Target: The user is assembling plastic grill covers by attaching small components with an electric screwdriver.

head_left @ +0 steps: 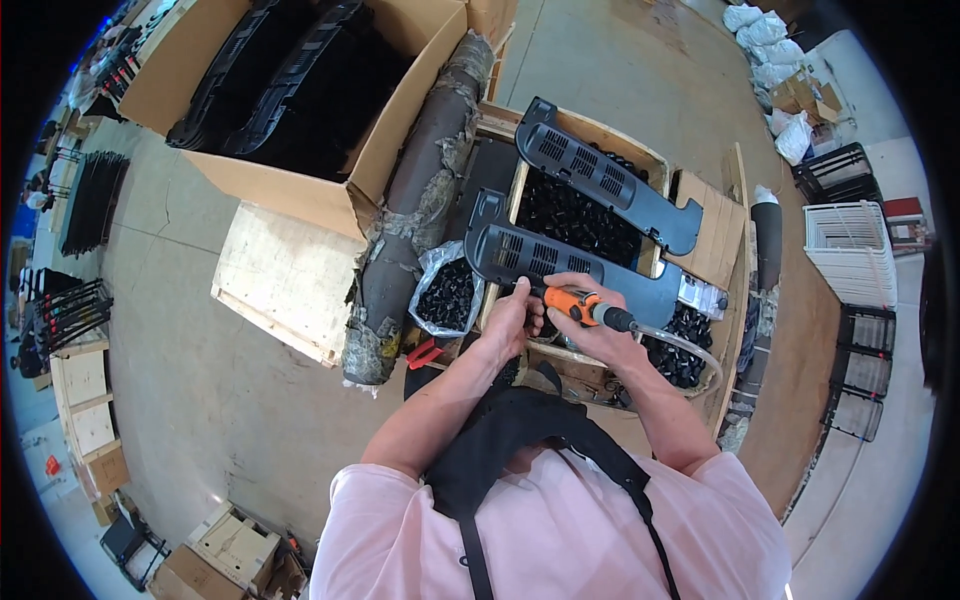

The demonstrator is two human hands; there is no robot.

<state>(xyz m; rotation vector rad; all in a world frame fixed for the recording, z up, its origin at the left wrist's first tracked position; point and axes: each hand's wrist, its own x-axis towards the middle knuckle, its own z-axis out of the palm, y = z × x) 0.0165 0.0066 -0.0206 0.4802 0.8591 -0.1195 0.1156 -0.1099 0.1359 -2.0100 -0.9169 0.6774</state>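
My right hand (598, 318) is wrapped round an orange and black power screwdriver (572, 302), held nearly level with its nose to the left. A clear hose (690, 343) trails from its back end. My left hand (508, 318) is closed at the screwdriver's nose, thumb up; what its fingers grip is hidden. Just beyond both hands lies a long black plastic panel (640, 293) with slotted vents. A second, similar black panel (600, 185) lies farther off, across a wooden bin (655, 160) of small black parts.
A clear bag of black parts (446, 298) and red-handled pliers (425, 352) sit left of my hands. More black parts (680, 350) lie at right, near flat cardboard (710, 230). A torn wrapped roll (410, 210) and a large carton (270, 185) of black panels stand at left.
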